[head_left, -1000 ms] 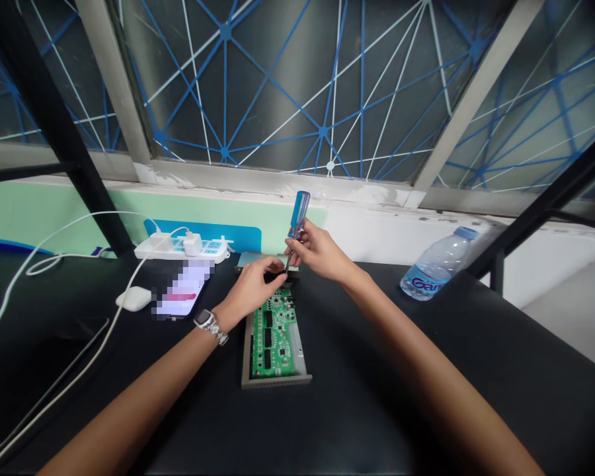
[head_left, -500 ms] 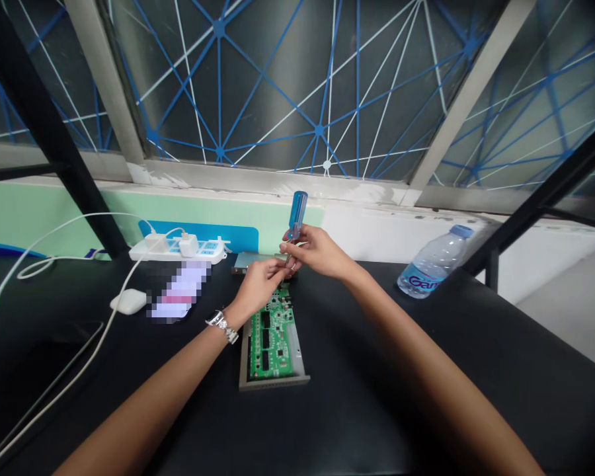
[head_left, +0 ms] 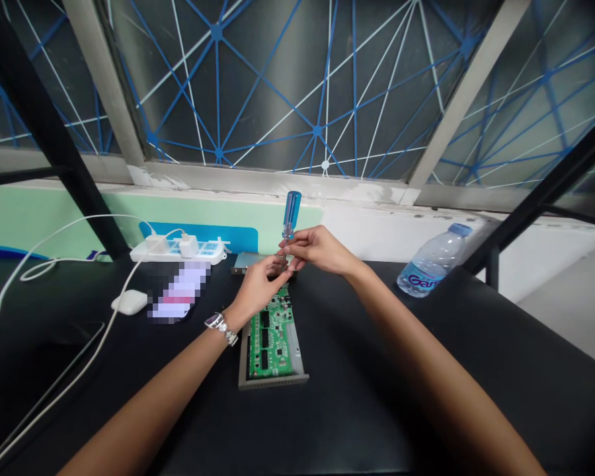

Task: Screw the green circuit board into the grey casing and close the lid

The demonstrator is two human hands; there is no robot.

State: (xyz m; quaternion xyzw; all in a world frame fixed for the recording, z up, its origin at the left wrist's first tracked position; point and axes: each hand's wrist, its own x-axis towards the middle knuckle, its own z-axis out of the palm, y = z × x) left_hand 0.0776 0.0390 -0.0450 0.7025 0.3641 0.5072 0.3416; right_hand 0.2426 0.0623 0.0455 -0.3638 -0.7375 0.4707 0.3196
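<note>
Right hand has a narrow fingertip pinch on the blue-handled screwdriver, low on the handle near the shaft, with the tool upright. Pinching that low rather than fisting the handle looks like a choice for tip control over torque.

Left hand is up close to the lower shaft, fingers curled in a narrow hold, tips touching it or very nearly. Can't tell if they hold anything small, since they hide the tool's tip.

Green circuit board lies flat in a metal tray on the black table, just below and in front of both hands, with the hidden tip apparently just above its far end. Squared up in front of the body, it's probably placed for easy two-handed reach, with the tray walls framing it.

Flat grey-blue panel sits just behind the tray, can't confirm what it is.

Off to the left, well clear of the board: phone, blurred out, white rounded case, and power strip with a white charger plugged in, cable trailing left.

Capped water bottle stands far right, well apart, plausibly kept away from the electronics
</note>
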